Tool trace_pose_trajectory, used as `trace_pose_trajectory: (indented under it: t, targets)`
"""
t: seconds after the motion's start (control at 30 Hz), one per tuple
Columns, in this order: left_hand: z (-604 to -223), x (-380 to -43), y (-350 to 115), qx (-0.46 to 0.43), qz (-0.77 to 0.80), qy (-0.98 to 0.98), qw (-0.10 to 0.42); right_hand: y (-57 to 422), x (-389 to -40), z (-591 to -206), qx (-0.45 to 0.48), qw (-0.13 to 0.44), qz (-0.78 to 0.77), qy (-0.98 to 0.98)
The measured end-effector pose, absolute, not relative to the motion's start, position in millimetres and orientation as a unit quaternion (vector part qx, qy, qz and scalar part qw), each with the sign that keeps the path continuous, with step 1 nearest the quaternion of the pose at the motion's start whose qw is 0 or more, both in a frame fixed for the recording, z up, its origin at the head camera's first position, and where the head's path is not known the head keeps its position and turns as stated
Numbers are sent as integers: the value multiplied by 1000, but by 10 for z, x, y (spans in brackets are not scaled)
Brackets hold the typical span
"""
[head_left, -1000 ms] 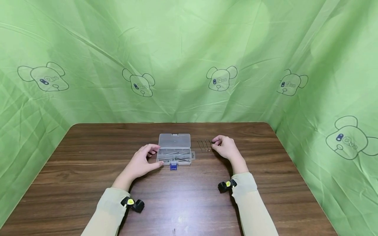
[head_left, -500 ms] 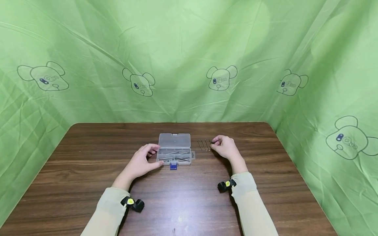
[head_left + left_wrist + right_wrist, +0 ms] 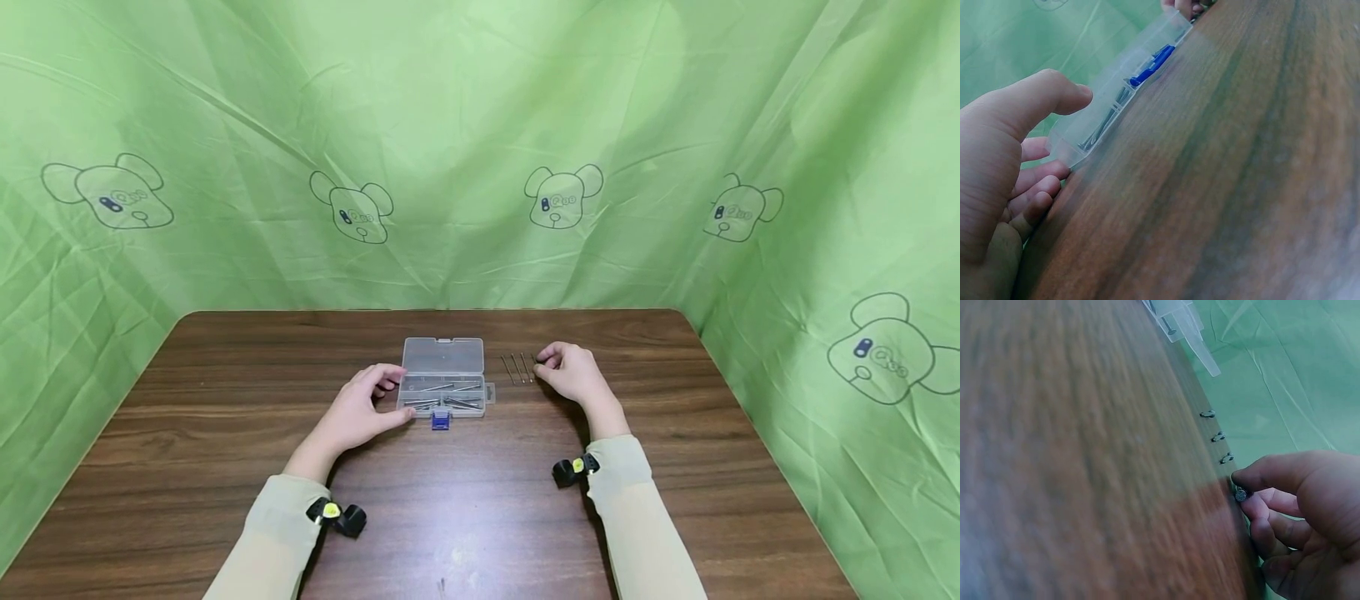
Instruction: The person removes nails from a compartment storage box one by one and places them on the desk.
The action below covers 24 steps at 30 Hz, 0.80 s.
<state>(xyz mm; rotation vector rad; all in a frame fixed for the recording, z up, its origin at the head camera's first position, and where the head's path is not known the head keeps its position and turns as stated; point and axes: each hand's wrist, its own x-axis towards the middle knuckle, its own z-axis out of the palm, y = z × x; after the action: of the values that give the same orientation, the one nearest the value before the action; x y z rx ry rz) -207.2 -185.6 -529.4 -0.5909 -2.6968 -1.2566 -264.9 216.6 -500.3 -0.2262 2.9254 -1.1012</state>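
A clear plastic box with its lid raised stands on the table, long nails lying in its compartments. My left hand holds the box's left end, thumb at the front corner and fingers at the side and back; in the left wrist view, the thumb is over the front. Right of the box, three nails lie side by side on the table. At the right end of that row my right hand pinches another nail between thumb and index finger, its flat head showing in the right wrist view.
A blue latch hangs open at the box's front, and a clear hanging tab sticks out on its right side. The brown wooden table ends at a green curtain behind.
My right hand has shifted very slightly left with the nail, closer to the row. The left hand and the box stay in place.
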Motion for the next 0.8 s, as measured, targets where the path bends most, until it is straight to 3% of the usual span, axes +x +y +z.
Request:
trace_pose_trajectory:
  t: [0.8]
  targets:
    - [-5302,-2084,-1857,-195,-411,-889,54,2187,-2638,-4948,-77,-1,-353,932]
